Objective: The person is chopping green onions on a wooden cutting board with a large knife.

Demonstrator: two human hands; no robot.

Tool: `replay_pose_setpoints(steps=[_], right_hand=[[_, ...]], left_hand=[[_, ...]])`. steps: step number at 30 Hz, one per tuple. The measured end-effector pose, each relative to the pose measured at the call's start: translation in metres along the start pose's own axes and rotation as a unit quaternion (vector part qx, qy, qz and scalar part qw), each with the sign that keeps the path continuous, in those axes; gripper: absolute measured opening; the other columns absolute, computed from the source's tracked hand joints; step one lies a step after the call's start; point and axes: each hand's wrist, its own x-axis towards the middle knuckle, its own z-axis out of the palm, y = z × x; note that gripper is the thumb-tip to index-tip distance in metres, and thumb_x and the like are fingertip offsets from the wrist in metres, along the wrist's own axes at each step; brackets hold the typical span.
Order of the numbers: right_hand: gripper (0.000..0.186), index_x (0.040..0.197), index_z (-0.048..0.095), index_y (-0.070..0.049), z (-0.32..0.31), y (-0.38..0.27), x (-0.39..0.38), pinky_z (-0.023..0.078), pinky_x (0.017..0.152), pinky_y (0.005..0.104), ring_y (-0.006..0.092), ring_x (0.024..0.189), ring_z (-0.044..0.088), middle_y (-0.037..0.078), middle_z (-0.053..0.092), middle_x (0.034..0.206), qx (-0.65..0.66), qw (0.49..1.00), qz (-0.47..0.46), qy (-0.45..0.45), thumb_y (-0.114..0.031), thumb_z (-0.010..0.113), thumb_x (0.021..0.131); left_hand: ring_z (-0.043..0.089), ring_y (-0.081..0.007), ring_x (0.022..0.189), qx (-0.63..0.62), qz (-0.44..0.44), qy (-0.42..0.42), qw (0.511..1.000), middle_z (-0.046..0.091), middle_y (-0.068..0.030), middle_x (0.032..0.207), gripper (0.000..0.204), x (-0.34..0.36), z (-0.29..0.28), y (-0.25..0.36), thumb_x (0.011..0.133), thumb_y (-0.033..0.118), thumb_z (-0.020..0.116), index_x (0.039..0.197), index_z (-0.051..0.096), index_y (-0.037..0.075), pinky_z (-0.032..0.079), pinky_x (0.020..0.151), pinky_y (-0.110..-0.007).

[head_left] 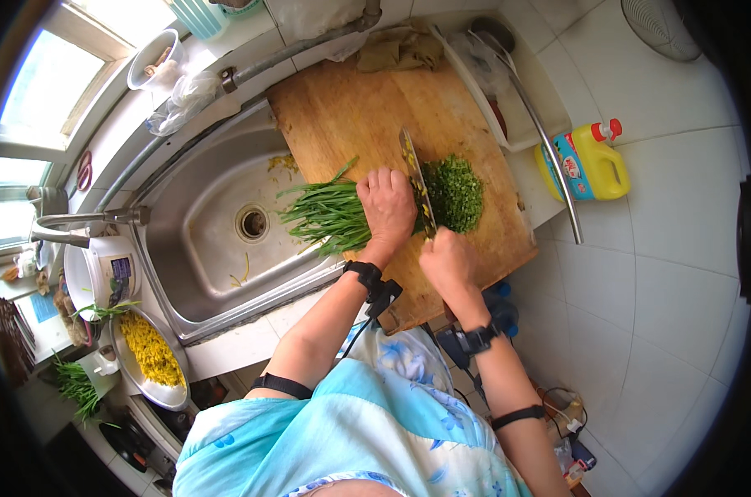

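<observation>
My left hand (387, 203) is closed over a bunch of long green chives (330, 211), pressing it down on a wooden cutting board (351, 108). The loose leaf ends stick out to the left, over the edge of the sink. My right hand (447, 263) grips a kitchen knife (418, 182) by its handle, most of which is hidden in my fingers. The blade stands upright just right of my left hand, with yellow and green bits stuck to it. Against its right side lies a heap of finely chopped chives (456, 195).
Left of the board is a steel sink (202, 240) with scraps in it. An oval dish of yellow food (152, 352) sits on the counter near a white tub (102, 273). At the right stand a yellow jug with a red cap (595, 161) and a metal tube (545, 137).
</observation>
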Motion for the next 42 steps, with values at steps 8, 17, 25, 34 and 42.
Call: replay_pose_setpoints(steps=[8,17,25,34,42], right_hand=[[0.018,0.074,0.062,-0.001,0.017,0.011,-0.004,0.051,0.058,0.0507,0.0419,0.063,0.065,0.023,0.064,0.067,0.080,0.984,-0.059,0.148,-0.017,0.063,0.083],[0.018,0.071,0.061,0.000,0.000,0.021,-0.037,0.051,0.060,0.0515,0.0433,0.064,0.064,0.024,0.063,0.065,0.052,0.993,-0.060,0.084,-0.016,0.066,0.081],[0.022,0.074,0.067,0.001,0.010,0.008,0.002,0.052,0.067,0.0539,0.0466,0.075,0.065,0.027,0.065,0.075,0.031,0.999,-0.005,0.005,-0.020,0.066,0.080],[0.023,0.075,0.066,0.003,0.015,0.014,0.010,0.051,0.071,0.0547,0.0464,0.077,0.065,0.029,0.066,0.078,0.077,0.995,-0.022,0.051,-0.020,0.068,0.077],[0.024,0.081,0.068,0.001,0.002,0.017,0.002,0.053,0.073,0.0527,0.0462,0.081,0.066,0.029,0.067,0.082,0.044,0.998,0.025,0.022,-0.022,0.067,0.079]], left_hand=[[0.053,-0.0309,0.086,-0.003,0.010,0.025,1.000,0.054,-0.0116,0.085,0.009,0.003,-0.001,-0.002,0.080,0.009,0.061,0.081,0.052,0.007,0.039,0.083,-0.043],[0.053,-0.0323,0.089,-0.031,0.000,0.023,0.999,0.055,-0.0122,0.088,0.011,0.002,0.004,-0.002,0.080,0.008,0.063,0.084,0.053,0.006,0.039,0.085,-0.044],[0.052,-0.0314,0.083,0.009,-0.003,0.020,1.000,0.053,-0.0131,0.083,0.007,-0.002,0.004,-0.006,0.075,0.007,0.056,0.081,0.051,0.006,0.041,0.078,-0.045],[0.054,-0.0301,0.084,-0.013,0.003,0.034,0.999,0.054,-0.0111,0.083,0.009,0.003,-0.011,0.002,0.079,0.010,0.060,0.081,0.052,0.008,0.041,0.080,-0.043],[0.054,-0.0310,0.086,0.004,0.016,0.056,0.998,0.054,-0.0119,0.084,0.009,0.004,0.004,0.008,0.078,0.009,0.060,0.082,0.052,0.007,0.041,0.081,-0.044]])
